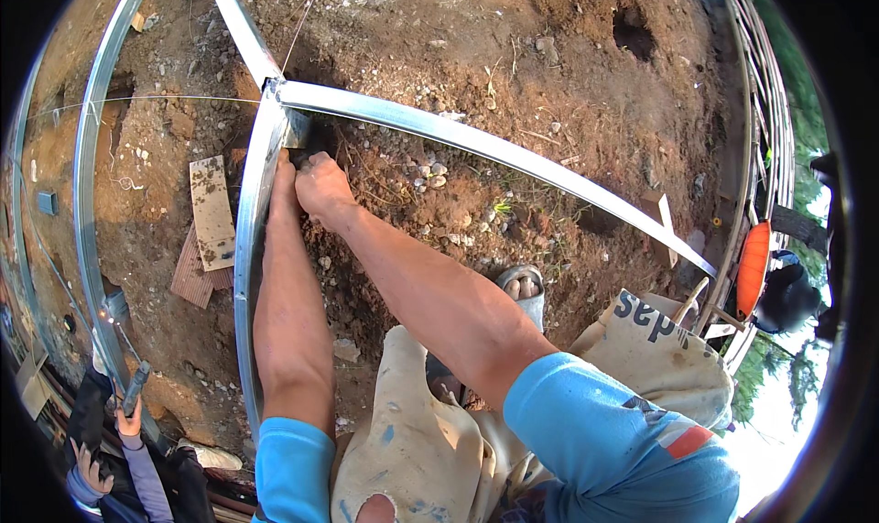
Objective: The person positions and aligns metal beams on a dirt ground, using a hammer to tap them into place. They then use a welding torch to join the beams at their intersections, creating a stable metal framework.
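The right hand (pixel 325 189) looks curled beside the left hand (pixel 284 177); whether either pinches anything, I cannot tell. Just beyond, a stubby metal piece (pixel 296 129) adjoins the corner of a shiny, silvery steel-channel frame (pixel 394 113); left, a dirt-spattered board (pixel 212 216) overlaps a brown plank (pixel 190 271).

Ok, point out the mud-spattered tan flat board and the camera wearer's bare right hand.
Mud-spattered tan flat board (pixel 213 215): head view, middle of its face.
Bare right hand (pixel 321 186): head view, its back.
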A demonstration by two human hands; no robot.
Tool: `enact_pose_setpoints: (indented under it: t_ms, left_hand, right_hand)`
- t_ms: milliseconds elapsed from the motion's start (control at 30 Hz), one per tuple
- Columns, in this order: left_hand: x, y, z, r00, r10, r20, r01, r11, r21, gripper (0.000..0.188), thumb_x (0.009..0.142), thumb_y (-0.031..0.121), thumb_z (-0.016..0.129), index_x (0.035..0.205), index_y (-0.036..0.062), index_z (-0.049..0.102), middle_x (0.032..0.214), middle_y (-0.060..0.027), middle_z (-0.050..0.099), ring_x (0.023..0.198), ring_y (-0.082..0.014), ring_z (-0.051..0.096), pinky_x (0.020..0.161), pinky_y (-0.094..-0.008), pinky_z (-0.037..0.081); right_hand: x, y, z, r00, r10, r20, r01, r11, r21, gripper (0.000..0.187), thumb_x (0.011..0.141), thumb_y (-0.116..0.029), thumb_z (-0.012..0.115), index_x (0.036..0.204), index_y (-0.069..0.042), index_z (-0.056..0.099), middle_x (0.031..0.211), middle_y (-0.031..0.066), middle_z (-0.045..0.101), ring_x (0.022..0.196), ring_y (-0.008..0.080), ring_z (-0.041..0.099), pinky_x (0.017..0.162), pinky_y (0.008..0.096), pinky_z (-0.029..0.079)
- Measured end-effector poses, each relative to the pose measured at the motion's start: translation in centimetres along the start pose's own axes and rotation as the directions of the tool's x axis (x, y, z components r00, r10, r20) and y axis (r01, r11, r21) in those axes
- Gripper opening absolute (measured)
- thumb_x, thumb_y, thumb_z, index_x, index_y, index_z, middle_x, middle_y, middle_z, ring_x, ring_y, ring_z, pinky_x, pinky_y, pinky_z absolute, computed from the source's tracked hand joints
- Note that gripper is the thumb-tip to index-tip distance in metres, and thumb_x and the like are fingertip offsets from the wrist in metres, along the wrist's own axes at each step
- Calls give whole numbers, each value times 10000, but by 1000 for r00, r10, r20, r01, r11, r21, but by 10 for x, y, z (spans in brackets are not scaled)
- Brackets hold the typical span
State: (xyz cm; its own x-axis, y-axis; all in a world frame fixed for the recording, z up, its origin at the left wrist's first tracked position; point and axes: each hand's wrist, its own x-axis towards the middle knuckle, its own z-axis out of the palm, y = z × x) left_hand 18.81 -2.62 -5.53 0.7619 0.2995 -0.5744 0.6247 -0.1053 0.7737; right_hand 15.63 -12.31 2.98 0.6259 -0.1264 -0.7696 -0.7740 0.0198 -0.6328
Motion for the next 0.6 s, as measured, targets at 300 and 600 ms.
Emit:
enact_pose_setpoints:
  t_ms: [300,600]
  left_hand:
    - [40,-20,3,983,167,75,-183,900,394,408,868,305,745,1139,12,663,1317,-204,661,1200,-354,650,988,-454,507]
    - [26,-2,20,999,-8,52,-6,967,255,562,860,415,775,1243,11,708,1438,-197,614,1344,-357,567,1103,-460,437]
  right_hand:
    - [-19,-74,-59,914,86,397,271,601,-752,266,832,-61,620,1024,14,789,1044,243,759,988,333,763,811,419,602]
    - [-100,-140,-88,808,8,589,589,-22,-807,370,846,-43,637,1203,-1,725,992,229,757,954,368,757,814,470,603]
